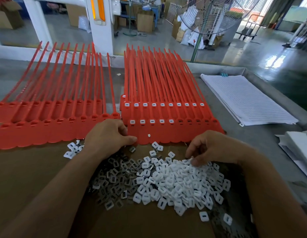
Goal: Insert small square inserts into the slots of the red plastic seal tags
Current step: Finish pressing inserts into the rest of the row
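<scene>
The widest risk is the cardboard sheet (pixel 37 169) in the lower half of the frame. It is flat and has no walls, so a sweep of a forearm could scatter the pile of inserts (pixel 175 182) that lies loose on it, at lower centre. Some strays already sit apart at the pile's edges.

Next, the right batch of tags (pixel 175 133), at centre right, is stacked in overlapping rows. A push on the front row could slide it and throw the slots out of line.

The slots are the only holders here. The rear row of that batch is filled all along. The front row has five white squares at its left and open slots on to the right. The left batch of tags (pixel 37 133) shows only open slots.

Many inserts lie grey side up, so one could go in the wrong way round.

The left hand (pixel 108 134) has curled fingers and pinches the front row's lower left corner. The right hand (pixel 212 146) curls down, its fingertips (pixel 193 162) closing on inserts at the pile's top edge. Several could lift at once.

A loose insert (pixel 149 135) rests on a tag face and could be knocked off.
</scene>
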`<act>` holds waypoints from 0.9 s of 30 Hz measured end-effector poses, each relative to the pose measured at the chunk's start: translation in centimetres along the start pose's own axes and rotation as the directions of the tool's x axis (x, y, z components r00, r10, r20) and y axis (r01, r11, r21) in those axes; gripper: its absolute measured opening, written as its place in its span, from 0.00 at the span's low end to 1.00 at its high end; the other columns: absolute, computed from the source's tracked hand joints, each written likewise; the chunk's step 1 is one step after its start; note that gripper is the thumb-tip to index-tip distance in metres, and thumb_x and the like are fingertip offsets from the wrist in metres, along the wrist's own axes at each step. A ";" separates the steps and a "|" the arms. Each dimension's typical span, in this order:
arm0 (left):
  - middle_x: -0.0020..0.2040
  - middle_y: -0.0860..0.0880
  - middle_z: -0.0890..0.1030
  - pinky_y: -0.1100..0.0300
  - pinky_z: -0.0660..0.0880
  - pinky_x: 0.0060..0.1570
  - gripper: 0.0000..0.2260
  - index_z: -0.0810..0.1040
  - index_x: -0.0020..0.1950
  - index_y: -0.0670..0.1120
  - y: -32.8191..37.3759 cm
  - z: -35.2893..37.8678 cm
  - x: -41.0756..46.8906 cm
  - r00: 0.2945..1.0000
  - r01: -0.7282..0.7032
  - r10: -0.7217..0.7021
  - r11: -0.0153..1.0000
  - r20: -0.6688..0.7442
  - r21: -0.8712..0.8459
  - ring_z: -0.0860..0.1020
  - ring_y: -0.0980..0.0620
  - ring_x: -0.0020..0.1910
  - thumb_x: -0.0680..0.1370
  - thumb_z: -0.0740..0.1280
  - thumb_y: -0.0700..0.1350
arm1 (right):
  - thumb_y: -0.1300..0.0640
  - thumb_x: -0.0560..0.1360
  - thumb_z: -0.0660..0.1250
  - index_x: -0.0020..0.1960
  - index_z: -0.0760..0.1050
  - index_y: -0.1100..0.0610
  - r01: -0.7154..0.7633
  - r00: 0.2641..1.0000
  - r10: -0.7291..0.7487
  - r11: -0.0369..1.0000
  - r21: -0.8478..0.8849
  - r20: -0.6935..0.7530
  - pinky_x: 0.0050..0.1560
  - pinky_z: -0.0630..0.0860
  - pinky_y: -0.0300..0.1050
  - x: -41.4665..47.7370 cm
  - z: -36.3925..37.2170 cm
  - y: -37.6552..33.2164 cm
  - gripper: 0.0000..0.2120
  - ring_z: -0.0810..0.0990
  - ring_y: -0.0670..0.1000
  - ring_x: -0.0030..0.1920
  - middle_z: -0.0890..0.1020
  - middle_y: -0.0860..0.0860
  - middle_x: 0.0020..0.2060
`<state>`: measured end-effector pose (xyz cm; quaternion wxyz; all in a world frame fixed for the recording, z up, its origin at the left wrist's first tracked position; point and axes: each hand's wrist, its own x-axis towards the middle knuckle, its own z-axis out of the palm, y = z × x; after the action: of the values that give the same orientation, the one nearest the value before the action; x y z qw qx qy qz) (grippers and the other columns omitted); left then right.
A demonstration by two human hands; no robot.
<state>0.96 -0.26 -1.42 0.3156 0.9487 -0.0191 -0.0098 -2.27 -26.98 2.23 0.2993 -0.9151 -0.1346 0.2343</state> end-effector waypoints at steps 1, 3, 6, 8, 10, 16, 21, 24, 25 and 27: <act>0.36 0.55 0.78 0.57 0.74 0.40 0.11 0.76 0.36 0.51 0.0 0.0 0.0 1.000 0.002 -0.002 1.000 -0.001 -0.001 0.76 0.57 0.37 0.65 0.74 0.56 | 0.57 0.65 0.76 0.39 0.80 0.46 -0.001 1.000 0.001 1.000 -0.015 -0.007 0.36 0.73 0.28 0.1 0.1 0.0 0.08 0.78 0.36 0.31 0.82 0.41 0.32; 0.36 0.55 0.78 0.57 0.74 0.40 0.11 0.76 0.36 0.51 0.0 0.0 0.0 1.000 0.006 -0.006 1.000 0.000 -0.003 0.76 0.57 0.37 0.65 0.74 0.56 | 0.56 0.66 0.76 0.38 0.80 0.47 0.001 1.000 -0.001 1.000 -0.019 -0.013 0.35 0.72 0.28 0.2 0.1 -0.1 0.06 0.78 0.37 0.31 0.82 0.43 0.33; 0.35 0.55 0.78 0.58 0.73 0.38 0.12 0.76 0.35 0.51 0.0 0.0 0.1 1.000 0.006 -0.006 1.000 -0.005 0.002 0.76 0.57 0.36 0.65 0.74 0.56 | 0.58 0.68 0.74 0.36 0.79 0.48 0.011 1.000 -0.011 1.000 0.002 -0.013 0.35 0.72 0.29 0.1 0.1 -0.3 0.06 0.78 0.38 0.31 0.82 0.43 0.31; 0.35 0.56 0.78 0.58 0.72 0.37 0.12 0.75 0.35 0.51 0.0 0.0 0.1 1.000 0.003 -0.003 1.000 -0.011 0.006 0.75 0.58 0.36 0.65 0.74 0.56 | 0.58 0.69 0.72 0.37 0.79 0.49 0.013 0.999 -0.013 1.000 0.010 -0.037 0.35 0.72 0.29 0.0 0.1 -0.3 0.06 0.79 0.39 0.31 0.83 0.44 0.31; 0.35 0.56 0.77 0.59 0.71 0.37 0.12 0.76 0.35 0.51 0.0 0.0 0.1 1.000 0.002 -0.001 1.000 -0.013 0.012 0.75 0.59 0.36 0.65 0.74 0.56 | 0.60 0.72 0.69 0.39 0.79 0.52 0.008 0.994 0.001 0.997 0.082 -0.107 0.34 0.72 0.29 0.1 0.1 -0.2 0.05 0.80 0.42 0.32 0.84 0.48 0.33; 0.36 0.57 0.77 0.61 0.70 0.35 0.12 0.76 0.36 0.51 0.0 0.1 0.1 1.000 -0.002 0.002 1.000 -0.014 0.017 0.74 0.60 0.36 0.65 0.74 0.56 | 0.64 0.76 0.64 0.40 0.76 0.59 -0.084 0.959 0.188 0.901 0.425 -0.210 0.27 0.72 0.33 0.6 0.4 -0.2 0.06 0.82 0.49 0.31 0.84 0.54 0.32; 0.36 0.56 0.78 0.59 0.72 0.38 0.11 0.76 0.36 0.51 0.0 0.0 0.1 1.000 -0.002 0.003 1.000 -0.005 0.013 0.74 0.59 0.37 0.65 0.74 0.56 | 0.67 0.71 0.68 0.40 0.77 0.63 -0.035 0.948 0.190 0.857 0.514 -0.254 0.30 0.76 0.34 0.5 0.3 -0.7 0.03 0.82 0.48 0.32 0.83 0.56 0.33; 0.37 0.56 0.78 0.59 0.72 0.38 0.11 0.76 0.36 0.51 0.1 0.0 0.0 1.000 -0.004 0.004 1.000 -0.007 0.014 0.74 0.59 0.37 0.65 0.74 0.56 | 0.70 0.67 0.71 0.39 0.77 0.60 0.010 0.929 0.159 0.892 0.452 -0.335 0.33 0.77 0.34 0.4 0.2 -0.7 0.07 0.81 0.47 0.32 0.82 0.53 0.32; 0.36 0.56 0.78 0.58 0.73 0.38 0.11 0.76 0.36 0.51 0.1 0.0 0.0 1.000 -0.004 0.004 1.000 -0.007 0.012 0.75 0.59 0.37 0.66 0.74 0.56 | 0.70 0.67 0.71 0.40 0.77 0.58 0.032 0.914 0.147 0.903 0.428 -0.378 0.34 0.78 0.35 0.6 0.2 -0.6 0.09 0.80 0.46 0.33 0.81 0.51 0.32; 0.36 0.56 0.78 0.57 0.74 0.40 0.11 0.76 0.36 0.51 0.1 -0.1 -0.1 1.000 -0.003 0.003 1.000 -0.006 0.007 0.75 0.58 0.37 0.66 0.74 0.56 | 0.70 0.68 0.70 0.41 0.77 0.54 0.074 0.879 0.118 0.923 0.377 -0.462 0.36 0.78 0.34 1.3 0.0 -0.5 0.11 0.80 0.44 0.34 0.81 0.50 0.34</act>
<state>0.90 -0.32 -1.27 0.3124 0.9497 -0.0195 -0.0066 -1.27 -26.10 2.06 0.4933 -0.8694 0.0021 0.0272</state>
